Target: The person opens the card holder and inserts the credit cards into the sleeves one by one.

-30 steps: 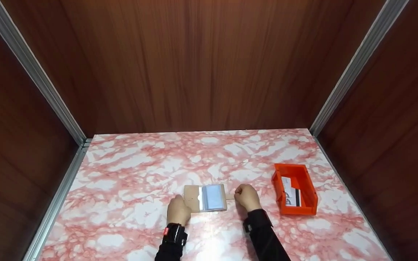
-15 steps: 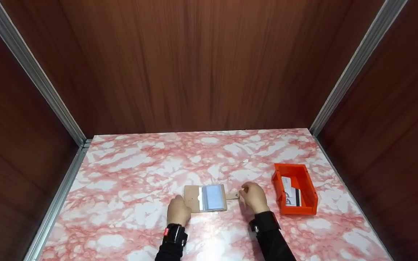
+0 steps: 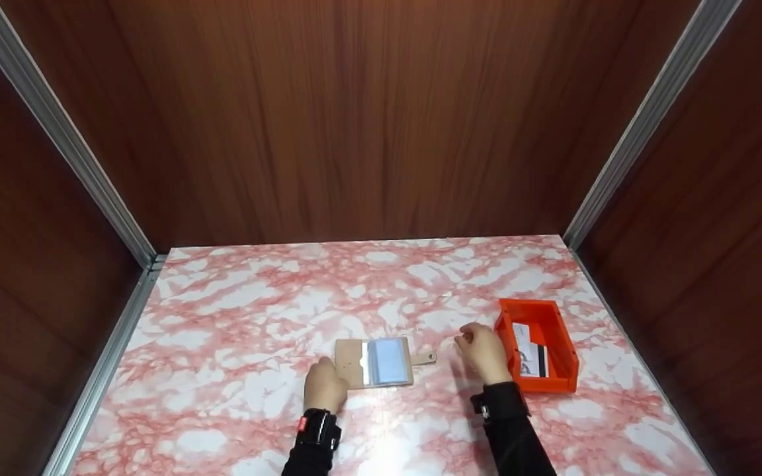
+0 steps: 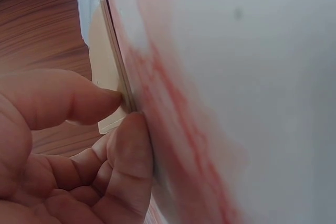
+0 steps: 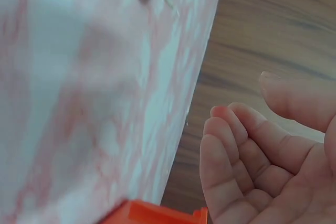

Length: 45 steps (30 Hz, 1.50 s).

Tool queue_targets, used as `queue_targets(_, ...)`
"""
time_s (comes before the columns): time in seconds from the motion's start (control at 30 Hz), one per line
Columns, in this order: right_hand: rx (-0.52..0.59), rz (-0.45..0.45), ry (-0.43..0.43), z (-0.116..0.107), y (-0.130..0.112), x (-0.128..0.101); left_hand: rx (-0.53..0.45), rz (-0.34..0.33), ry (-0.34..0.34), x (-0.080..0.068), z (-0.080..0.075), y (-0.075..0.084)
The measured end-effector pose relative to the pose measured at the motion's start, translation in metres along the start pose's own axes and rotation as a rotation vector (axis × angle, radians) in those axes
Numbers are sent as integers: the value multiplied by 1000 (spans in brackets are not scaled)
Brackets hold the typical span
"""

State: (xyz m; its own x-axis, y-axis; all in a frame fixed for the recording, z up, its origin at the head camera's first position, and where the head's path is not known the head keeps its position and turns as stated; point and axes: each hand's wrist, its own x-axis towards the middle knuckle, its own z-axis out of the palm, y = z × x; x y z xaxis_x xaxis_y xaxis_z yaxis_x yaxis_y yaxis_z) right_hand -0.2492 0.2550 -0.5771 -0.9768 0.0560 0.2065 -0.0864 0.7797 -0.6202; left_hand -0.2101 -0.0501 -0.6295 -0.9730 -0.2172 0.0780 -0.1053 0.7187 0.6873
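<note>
A tan card holder [image 3: 349,362] lies spread open on the table, with bluish clear sleeves [image 3: 391,361] on its right half and a white edge beside them. Its strap [image 3: 424,358], with a round snap, points to the right. My left hand [image 3: 325,387] pinches the holder's left edge; in the left wrist view the thumb [image 4: 97,103] and a finger meet at the edge of the tan cover [image 4: 105,51]. My right hand [image 3: 485,354] is raised between the strap and the orange bin [image 3: 558,344]. Its fingers are loosely bent and hold nothing [image 5: 262,161].
White cards [image 3: 530,354], one with a dark stripe, lie in the orange bin on the right. The table [image 3: 255,311] has a red and white marbled top. Dark wood panels [image 3: 368,132] with metal corner posts [image 3: 120,225] enclose it at the back and sides.
My right hand has let go of the strap and moved right towards the orange bin, leaving the snap in sight. My left hand and the card holder have stayed in place.
</note>
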Motion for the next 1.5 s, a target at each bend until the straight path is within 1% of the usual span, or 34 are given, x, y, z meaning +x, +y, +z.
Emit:
queue_targets(0.1,15,5,11,-7,5,2,2,-2,0,0,0,0)
queue_targets(0.27,8,2,42,-18,10,4,-1,-3,-2,0,-2,1)
queue_targets(0.47,-28,23,40,-33,13,6,8,-7,2,0,-2,0)
queue_targets(0.7,-57,41,47,-55,23,11,12,-8,-9,1,-2,0)
queue_targets(0.9,-108,95,16,-71,33,16,-2,-13,-15,1,-1,0)
queue_targets(1.17,-145,168,-33,-80,47,18,10,-7,-9,1,0,-1)
queue_targets(1.5,-194,217,-59,-82,62,20,1,21,13,1,1,-2)
